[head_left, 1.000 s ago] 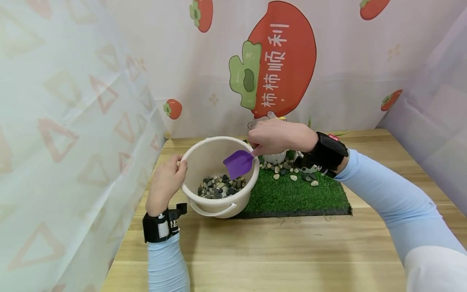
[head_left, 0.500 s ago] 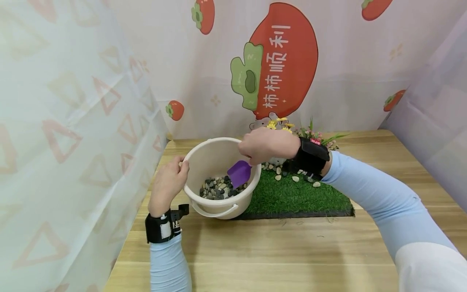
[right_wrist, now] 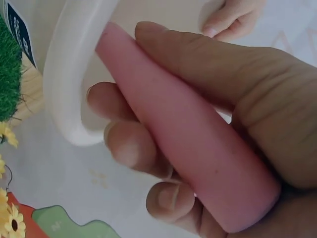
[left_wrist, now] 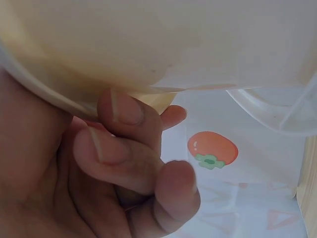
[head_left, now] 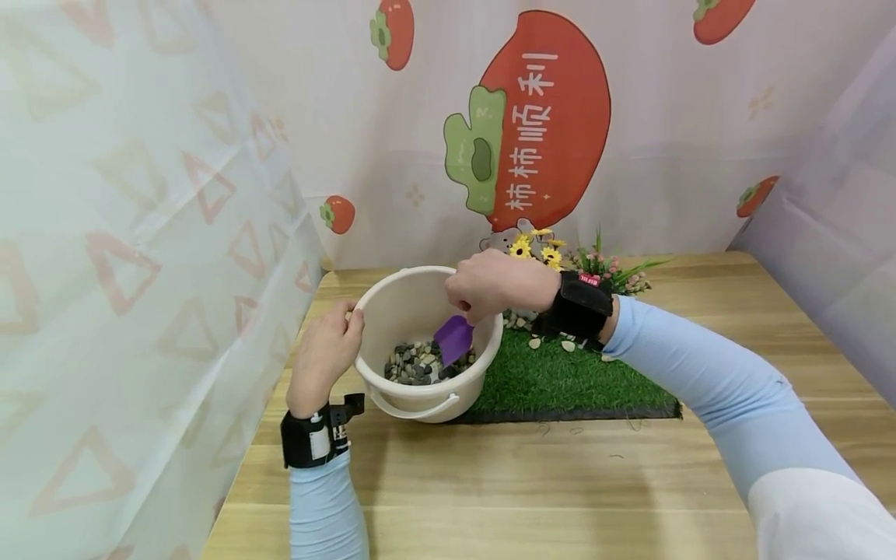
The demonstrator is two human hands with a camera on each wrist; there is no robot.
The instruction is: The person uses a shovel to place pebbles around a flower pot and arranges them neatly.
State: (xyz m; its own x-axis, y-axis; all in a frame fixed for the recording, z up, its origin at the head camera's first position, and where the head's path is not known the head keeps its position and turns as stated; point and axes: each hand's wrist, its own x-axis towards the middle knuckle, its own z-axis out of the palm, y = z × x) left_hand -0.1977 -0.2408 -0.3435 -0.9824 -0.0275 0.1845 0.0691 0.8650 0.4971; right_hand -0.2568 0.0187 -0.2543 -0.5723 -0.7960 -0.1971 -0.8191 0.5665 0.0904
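Observation:
A cream bucket stands on the wooden table, with grey, black and pale pebbles on its bottom. My left hand pinches the left side of its rim between thumb and fingers. Over the right side of the rim, my right hand grips a toy shovel. Its pink handle fills the curled fingers in the right wrist view. The purple blade points down into the bucket by the pebbles; whether its tip touches them I cannot tell.
Right of the bucket lies an artificial grass mat, with loose pale pebbles on it. Yellow flowers and a pink-flowered plant stand behind, partly hidden by the right arm. Printed cloth walls enclose the table.
My right hand has moved left and down, lowering the shovel blade from near the rim toward the pebbles. The left hand keeps its hold on the rim.

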